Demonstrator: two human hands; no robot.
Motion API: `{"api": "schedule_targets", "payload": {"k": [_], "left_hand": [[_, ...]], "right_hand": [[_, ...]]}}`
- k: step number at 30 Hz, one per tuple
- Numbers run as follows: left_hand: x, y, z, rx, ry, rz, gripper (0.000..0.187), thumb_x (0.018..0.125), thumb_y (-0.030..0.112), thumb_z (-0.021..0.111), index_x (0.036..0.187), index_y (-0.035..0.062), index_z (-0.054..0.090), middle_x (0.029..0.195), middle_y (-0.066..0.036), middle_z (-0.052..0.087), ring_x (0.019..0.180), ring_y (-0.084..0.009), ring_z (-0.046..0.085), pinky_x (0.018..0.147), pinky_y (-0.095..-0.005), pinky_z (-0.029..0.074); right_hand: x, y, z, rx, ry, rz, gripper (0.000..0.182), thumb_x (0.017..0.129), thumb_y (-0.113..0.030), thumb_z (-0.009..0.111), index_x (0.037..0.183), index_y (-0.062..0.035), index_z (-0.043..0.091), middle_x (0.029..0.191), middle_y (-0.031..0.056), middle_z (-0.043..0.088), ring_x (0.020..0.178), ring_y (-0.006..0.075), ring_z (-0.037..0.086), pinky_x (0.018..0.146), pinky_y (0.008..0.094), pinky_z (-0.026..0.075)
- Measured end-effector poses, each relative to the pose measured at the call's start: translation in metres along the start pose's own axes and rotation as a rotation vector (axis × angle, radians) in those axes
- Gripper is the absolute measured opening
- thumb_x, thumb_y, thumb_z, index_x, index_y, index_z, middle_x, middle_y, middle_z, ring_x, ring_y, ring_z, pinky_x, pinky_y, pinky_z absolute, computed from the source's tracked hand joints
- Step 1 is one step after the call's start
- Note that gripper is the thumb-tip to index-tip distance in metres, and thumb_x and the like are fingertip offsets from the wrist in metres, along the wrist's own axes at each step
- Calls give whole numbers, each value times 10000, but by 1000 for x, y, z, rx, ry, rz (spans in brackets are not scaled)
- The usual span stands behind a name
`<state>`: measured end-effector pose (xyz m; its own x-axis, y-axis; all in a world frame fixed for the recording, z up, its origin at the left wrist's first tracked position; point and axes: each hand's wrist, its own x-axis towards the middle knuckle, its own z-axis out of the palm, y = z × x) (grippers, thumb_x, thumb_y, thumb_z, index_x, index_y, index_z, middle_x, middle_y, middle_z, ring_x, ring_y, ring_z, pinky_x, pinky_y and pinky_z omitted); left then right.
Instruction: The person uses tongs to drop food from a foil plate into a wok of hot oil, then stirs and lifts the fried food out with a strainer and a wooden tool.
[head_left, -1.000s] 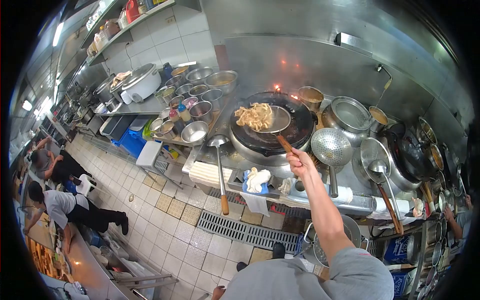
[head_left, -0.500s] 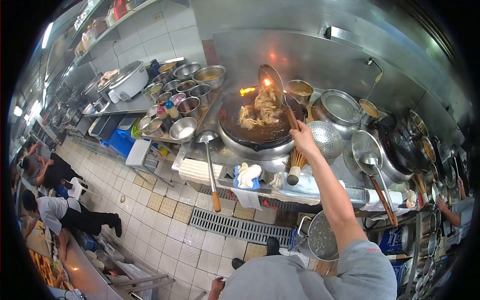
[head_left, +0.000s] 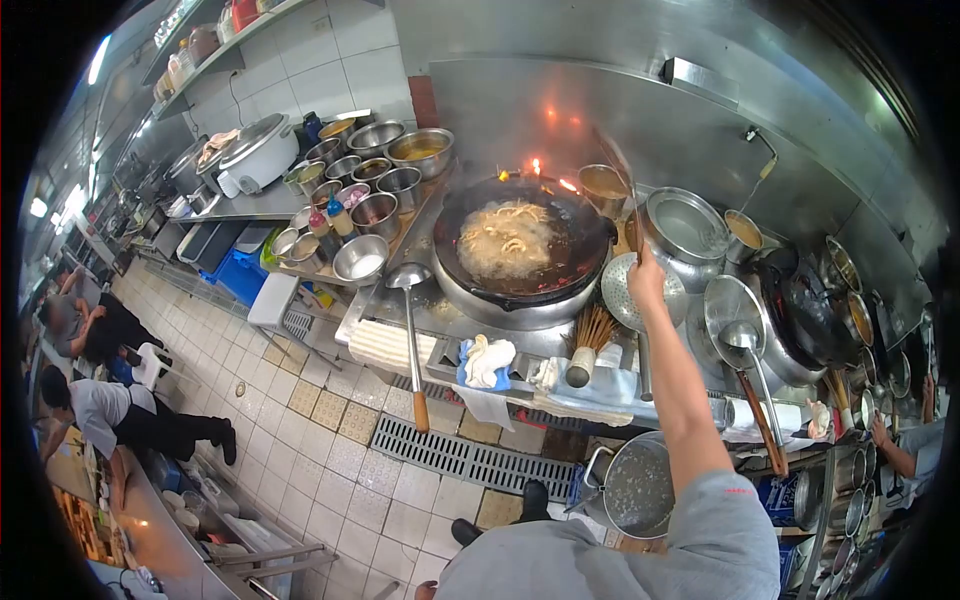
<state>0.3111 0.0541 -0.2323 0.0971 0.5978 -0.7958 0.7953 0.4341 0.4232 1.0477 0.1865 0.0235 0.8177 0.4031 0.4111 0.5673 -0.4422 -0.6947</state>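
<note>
My right hand (head_left: pixel 647 277) is closed around the wooden handle of a long-handled strainer (head_left: pixel 614 162). The strainer is turned edge-on, up and to the right of the wok (head_left: pixel 598 262). Pale strips of food (head_left: pixel 508 240) bubble in the wok's liquid, and small flames show at its far rim. Only a sliver of my left hand (head_left: pixel 427 590) shows at the bottom edge; its fingers are hidden. A ladle (head_left: pixel 409 276) with a wooden handle rests across the counter edge, left of the wok. A bamboo brush (head_left: pixel 592 335) lies in front of the wok.
Metal bowls and pots (head_left: pixel 420 150) crowd the left counter. A perforated skimmer (head_left: pixel 625 291), a lidded pot (head_left: pixel 688 224) and a second wok (head_left: pixel 805 305) stand to the right. A large pot (head_left: pixel 640 485) sits low beside me. Other people (head_left: pixel 150 420) work at far left and right.
My right hand has moved right with the strainer, which has swung away from above the wok. The food that was falling from it now lies in the wok. My left hand has slipped mostly out of view.
</note>
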Motion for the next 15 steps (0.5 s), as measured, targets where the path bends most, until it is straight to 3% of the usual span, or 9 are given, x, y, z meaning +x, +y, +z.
{"api": "schedule_targets", "payload": {"k": [1,3,5,6,7,9,10,14,15], "left_hand": [[0,0,0,1,-1,-8,382,749,196,627,1080,7,599,968,-158,650,878,-219,637,752,-310,507],[0,1,1,0,7,-21,381,748,196,628,1078,7,600,968,-158,650,877,-220,637,751,-310,507],[1,1,2,-17,8,-29,379,747,195,628,1075,7,600,967,-158,650,876,-221,637,750,-309,508],[2,0,2,-24,3,-37,379,747,194,628,1074,6,601,967,-158,650,875,-222,637,750,-309,508],[4,-2,3,-29,-3,-45,378,746,194,628,1073,6,601,966,-158,650,875,-222,637,749,-309,508],[7,-3,4,-22,-16,-55,377,745,193,628,1071,6,602,966,-158,651,874,-224,638,749,-309,508],[8,-4,4,-16,-22,-53,376,745,193,629,1070,6,602,965,-158,651,873,-224,638,748,-309,508],[8,2,-1,-1,-17,15,403,721,190,637,1077,6,595,992,-169,641,905,-240,629,765,-312,506],[11,3,-2,0,-13,18,403,721,190,637,1077,6,595,992,-169,641,905,-240,629,765,-312,506]], "right_hand": [[13,10,4,-161,-41,41,435,754,-64,519,1190,-68,511,931,269,600,893,423,574,764,433,454],[23,20,0,-133,-113,44,420,750,-63,521,1170,-50,521,919,256,609,891,427,568,754,438,453],[10,10,-20,24,-29,-125,451,745,-82,542,1196,-92,525,833,193,618,759,297,612,686,363,462],[-3,4,-27,170,-39,-112,430,762,-89,546,1192,-100,533,738,107,593,658,192,569,615,317,451],[-9,-3,-27,166,-45,-111,430,762,-89,546,1192,-100,533,738,107,593,658,192,569,615,317,451],[-25,-12,-30,366,-228,106,408,789,-93,542,1197,-110,536,668,29,529,600,100,488,565,261,412],[-24,-11,-22,383,-235,135,391,807,-95,539,1198,-120,538,637,5,497,513,93,451,452,259,363],[-32,-26,-10,467,-405,346,330,820,-82,519,1148,-110,530,630,10,471,413,88,373,341,251,283],[-33,-21,-2,702,-507,503,245,824,-65,508,1066,-102,500,620,14,448,400,79,336,314,240,247]]}}
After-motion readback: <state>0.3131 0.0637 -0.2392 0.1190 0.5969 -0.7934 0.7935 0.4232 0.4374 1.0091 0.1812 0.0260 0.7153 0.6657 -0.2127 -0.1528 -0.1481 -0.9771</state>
